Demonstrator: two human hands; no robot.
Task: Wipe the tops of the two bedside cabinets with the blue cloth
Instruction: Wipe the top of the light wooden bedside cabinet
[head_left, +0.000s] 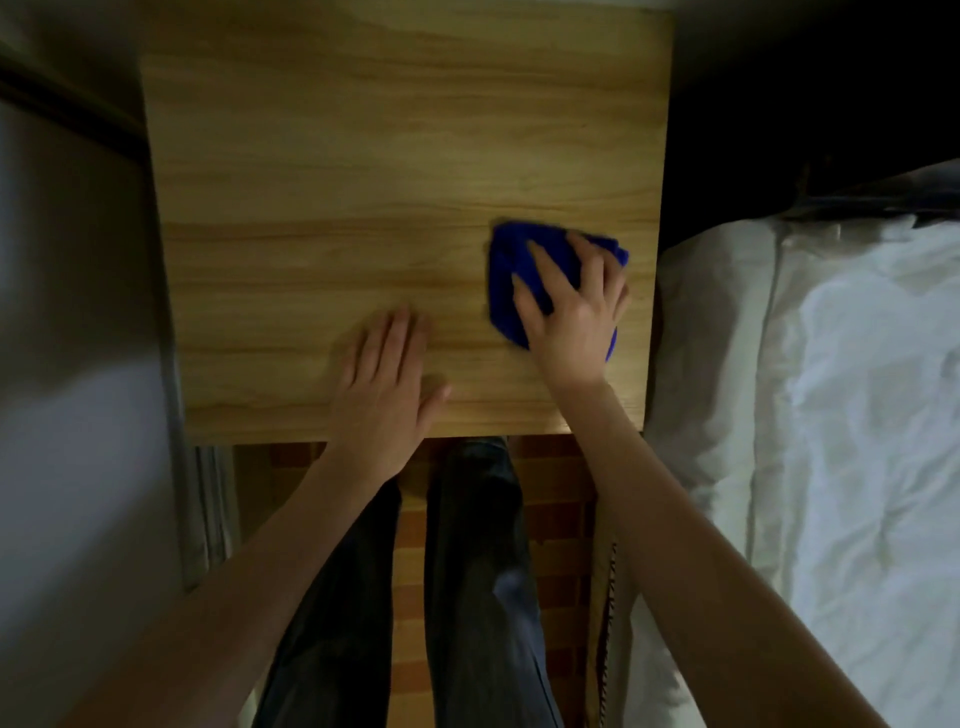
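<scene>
A light wooden bedside cabinet top (332, 171) fills the upper middle of the head view. The blue cloth (511, 260) lies bunched on its right part, near the right edge. My right hand (571, 312) presses down on the cloth with fingers spread over it. My left hand (387, 384) rests flat on the bare wood near the front edge, fingers together, holding nothing. Only one cabinet is in view.
A bed with white bedding (831, 415) runs along the right side, close against the cabinet. A pale wall or panel (67, 364) stands on the left. My legs in dark trousers (467, 571) stand on an orange tiled floor (410, 597) in front of the cabinet.
</scene>
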